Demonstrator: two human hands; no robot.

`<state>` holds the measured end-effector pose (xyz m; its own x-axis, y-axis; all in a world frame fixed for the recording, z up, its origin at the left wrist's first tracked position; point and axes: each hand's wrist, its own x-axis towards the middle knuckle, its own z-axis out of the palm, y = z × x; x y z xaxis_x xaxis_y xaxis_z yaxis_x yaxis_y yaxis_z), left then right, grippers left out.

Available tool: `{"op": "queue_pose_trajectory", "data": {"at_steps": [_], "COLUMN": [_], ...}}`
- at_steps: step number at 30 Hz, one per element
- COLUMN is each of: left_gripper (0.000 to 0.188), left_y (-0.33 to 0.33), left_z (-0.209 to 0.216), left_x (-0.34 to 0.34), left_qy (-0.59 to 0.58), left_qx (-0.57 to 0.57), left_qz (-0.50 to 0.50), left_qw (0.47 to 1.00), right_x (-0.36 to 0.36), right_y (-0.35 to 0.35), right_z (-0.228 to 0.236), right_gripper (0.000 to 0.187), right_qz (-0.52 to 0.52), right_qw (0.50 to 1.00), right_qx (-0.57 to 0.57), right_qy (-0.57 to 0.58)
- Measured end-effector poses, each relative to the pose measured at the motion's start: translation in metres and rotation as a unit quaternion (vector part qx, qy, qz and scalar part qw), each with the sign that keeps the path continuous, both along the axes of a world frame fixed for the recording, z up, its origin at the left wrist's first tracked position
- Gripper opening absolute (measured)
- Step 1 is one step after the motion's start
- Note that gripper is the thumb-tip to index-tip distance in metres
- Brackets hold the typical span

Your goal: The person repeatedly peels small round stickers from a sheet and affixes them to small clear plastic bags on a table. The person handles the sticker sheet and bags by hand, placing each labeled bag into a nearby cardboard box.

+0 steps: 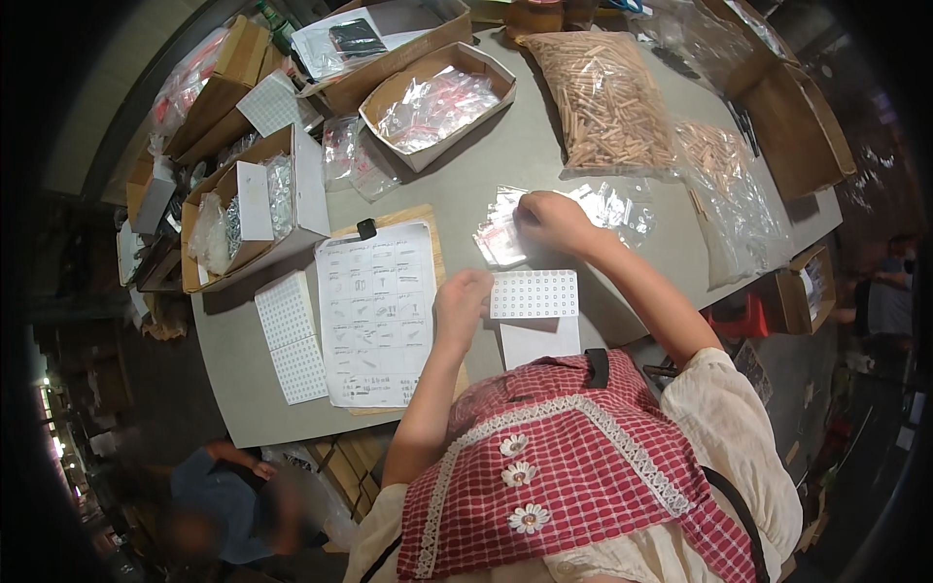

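My left hand [465,299] is closed on the left edge of a white sticker sheet [536,294] printed with rows of small squares. The sheet is folded, and its blank lower part [540,342] reaches down to my apron. Above it, my right hand [556,222] rests with curled fingers over a pile of small clear plastic bags [501,241]. What those fingertips hold, if anything, is hidden under the hand. More clear bags [614,212] spread out to the right of that hand.
A clipboard with a printed sheet [377,321] and another sticker sheet [290,335] lie left. Behind stand a box of clear bags [437,105], a box of hardware [277,199] and a big bag of wooden dowels [610,102]. A second dowel bag [724,185] lies right.
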<state>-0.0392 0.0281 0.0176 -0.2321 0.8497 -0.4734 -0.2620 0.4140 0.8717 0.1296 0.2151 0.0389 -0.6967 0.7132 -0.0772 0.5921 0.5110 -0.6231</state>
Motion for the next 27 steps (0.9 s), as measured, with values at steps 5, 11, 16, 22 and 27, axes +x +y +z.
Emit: {"op": "queue_pose_trajectory", "data": {"at_steps": [5,11,16,22,27], "left_gripper": [0.019,0.021,0.022,0.024,0.014], "left_y": [-0.006,-0.001,0.0,-0.007,0.009], "left_z": [-0.003,-0.006,-0.001,-0.014,0.025], "left_x": [-0.001,0.003,0.001,0.001,0.033], "left_qy": [-0.003,-0.011,-0.002,0.063,0.285], "left_qx": [0.021,0.02,0.015,0.039,0.126], "left_qz": [0.015,0.017,0.008,-0.017,-0.178], "left_qw": [1.0,1.0,1.0,0.997,0.934], "right_x": [0.03,0.075,0.067,0.082,0.085], "right_y": [0.008,0.02,0.023,-0.001,-0.03], "right_z": [0.005,0.012,0.023,0.019,0.017], "right_gripper": [0.027,0.03,0.029,0.033,0.047], "right_qz": [-0.085,-0.106,-0.114,-0.133,-0.117], "right_qw": [0.994,0.975,0.992,0.981,0.978], "right_qx": [-0.028,0.035,-0.025,0.025,0.069], "right_qy": [-0.065,-0.193,-0.052,-0.137,-0.157]}}
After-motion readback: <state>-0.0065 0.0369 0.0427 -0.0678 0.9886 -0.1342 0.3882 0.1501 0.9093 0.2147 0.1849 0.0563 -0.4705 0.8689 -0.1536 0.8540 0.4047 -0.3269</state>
